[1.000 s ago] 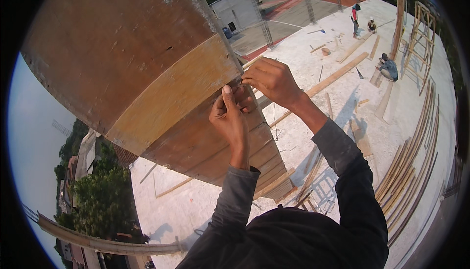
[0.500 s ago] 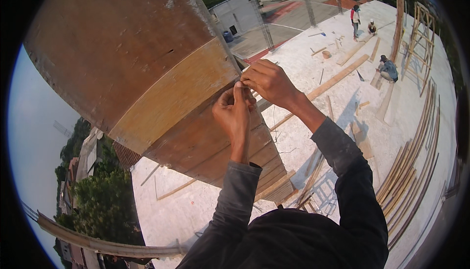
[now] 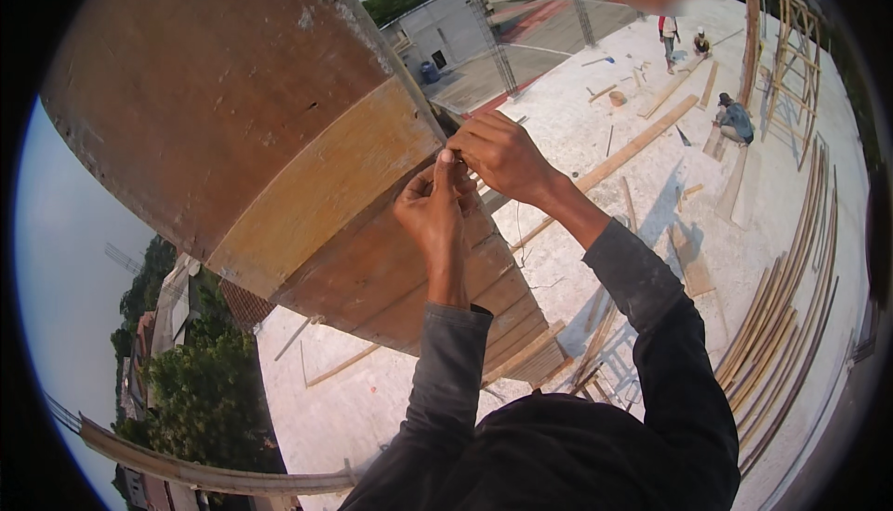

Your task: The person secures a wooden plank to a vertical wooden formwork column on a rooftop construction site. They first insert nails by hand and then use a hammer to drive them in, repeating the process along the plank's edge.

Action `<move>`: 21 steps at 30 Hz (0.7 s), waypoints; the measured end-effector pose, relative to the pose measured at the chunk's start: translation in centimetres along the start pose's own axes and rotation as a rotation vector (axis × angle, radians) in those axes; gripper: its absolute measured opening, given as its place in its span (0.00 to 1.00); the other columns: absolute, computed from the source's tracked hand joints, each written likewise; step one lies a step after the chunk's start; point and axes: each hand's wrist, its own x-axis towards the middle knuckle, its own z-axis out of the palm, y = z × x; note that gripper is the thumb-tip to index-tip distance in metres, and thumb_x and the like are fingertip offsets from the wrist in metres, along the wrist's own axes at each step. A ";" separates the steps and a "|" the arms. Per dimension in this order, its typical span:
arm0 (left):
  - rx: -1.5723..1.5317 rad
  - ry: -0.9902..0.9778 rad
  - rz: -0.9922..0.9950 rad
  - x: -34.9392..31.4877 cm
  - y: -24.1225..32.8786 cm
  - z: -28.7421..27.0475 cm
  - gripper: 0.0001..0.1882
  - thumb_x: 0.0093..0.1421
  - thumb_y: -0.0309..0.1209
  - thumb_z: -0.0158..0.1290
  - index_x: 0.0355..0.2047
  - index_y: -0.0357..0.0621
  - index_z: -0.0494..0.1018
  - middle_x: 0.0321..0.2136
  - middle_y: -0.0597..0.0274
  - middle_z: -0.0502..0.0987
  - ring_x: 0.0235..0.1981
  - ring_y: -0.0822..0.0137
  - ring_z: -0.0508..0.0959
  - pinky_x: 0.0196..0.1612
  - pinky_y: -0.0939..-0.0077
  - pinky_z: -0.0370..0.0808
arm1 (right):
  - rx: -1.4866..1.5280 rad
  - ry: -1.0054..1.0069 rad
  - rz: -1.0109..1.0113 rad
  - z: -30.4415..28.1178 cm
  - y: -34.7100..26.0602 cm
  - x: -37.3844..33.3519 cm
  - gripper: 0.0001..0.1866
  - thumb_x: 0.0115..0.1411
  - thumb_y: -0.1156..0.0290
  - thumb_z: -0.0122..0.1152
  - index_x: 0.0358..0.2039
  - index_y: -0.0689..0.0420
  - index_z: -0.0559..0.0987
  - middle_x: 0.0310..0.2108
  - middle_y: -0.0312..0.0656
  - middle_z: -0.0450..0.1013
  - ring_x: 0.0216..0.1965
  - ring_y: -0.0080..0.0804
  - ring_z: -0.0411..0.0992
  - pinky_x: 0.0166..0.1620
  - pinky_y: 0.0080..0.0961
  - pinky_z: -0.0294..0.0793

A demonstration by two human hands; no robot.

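At the right edge of a tall plywood panel (image 3: 214, 92), the left hand (image 3: 433, 209) is curled, thumb raised and drawn in against its fingers. Its fingertips meet those of the right hand (image 3: 502, 159), which is bent nearly closed from the outer side; whatever they may pinch is hidden, so I cannot tell if either has hold of anything. Beneath the panel, a yellowish plywood strip (image 3: 326, 185) and brown lower boards (image 3: 391, 278) already stand in place, forming one tapering face. Work at that edge looks unfinished, with both hands busy there; how much is left does not show. Farther out, a thin wire (image 3: 519, 237) hangs beside the boards, and long poles (image 3: 772, 316) lie on the pale roof slab (image 3: 595, 204).
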 end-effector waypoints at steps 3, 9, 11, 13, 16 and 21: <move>-0.056 0.025 0.001 0.0 -0.6 0.3 0.15 0.68 0.36 0.64 0.35 0.32 0.80 0.28 0.54 0.85 0.24 0.69 0.84 0.22 0.80 0.75 | 0.007 -0.028 -0.006 -0.1 0.1 -0.1 0.07 0.57 0.77 0.67 0.37 0.58 0.82 0.34 0.42 0.78 0.39 0.46 0.76 0.45 0.41 0.75; -0.109 0.043 0.027 0.3 -1.5 0.1 0.14 0.67 0.34 0.65 0.34 0.32 0.79 0.28 0.55 0.85 0.25 0.70 0.84 0.27 0.81 0.77 | -0.049 -0.160 -0.065 -0.9 1.6 0.6 0.06 0.62 0.70 0.67 0.40 0.53 0.83 0.37 0.35 0.76 0.44 0.37 0.75 0.52 0.37 0.71; -0.173 0.044 0.010 0.3 -1.5 0.1 0.12 0.66 0.33 0.65 0.35 0.34 0.79 0.29 0.56 0.85 0.24 0.70 0.83 0.25 0.80 0.76 | -0.060 -0.179 -0.097 -1.1 1.9 1.0 0.06 0.63 0.69 0.66 0.41 0.53 0.83 0.38 0.34 0.77 0.44 0.36 0.75 0.53 0.36 0.70; -0.233 0.061 -0.009 0.3 -1.5 0.3 0.11 0.65 0.32 0.66 0.35 0.36 0.79 0.29 0.57 0.85 0.24 0.70 0.82 0.25 0.81 0.74 | -0.082 -0.204 -0.128 -1.2 2.1 1.4 0.07 0.63 0.69 0.66 0.41 0.52 0.84 0.38 0.33 0.77 0.44 0.34 0.75 0.55 0.36 0.69; -0.302 0.079 -0.034 0.3 -1.5 0.6 0.09 0.65 0.30 0.66 0.35 0.38 0.78 0.28 0.58 0.84 0.23 0.71 0.82 0.25 0.83 0.74 | -0.106 -0.213 -0.160 -1.5 2.2 1.7 0.07 0.63 0.70 0.66 0.41 0.52 0.85 0.38 0.33 0.77 0.45 0.32 0.75 0.57 0.37 0.68; -0.340 0.081 -0.032 0.2 -1.8 0.4 0.07 0.65 0.28 0.65 0.35 0.39 0.78 0.28 0.59 0.84 0.24 0.72 0.82 0.28 0.83 0.75 | -0.122 -0.127 -0.196 -1.3 2.2 1.5 0.07 0.61 0.71 0.67 0.40 0.52 0.85 0.34 0.33 0.77 0.43 0.32 0.76 0.58 0.40 0.67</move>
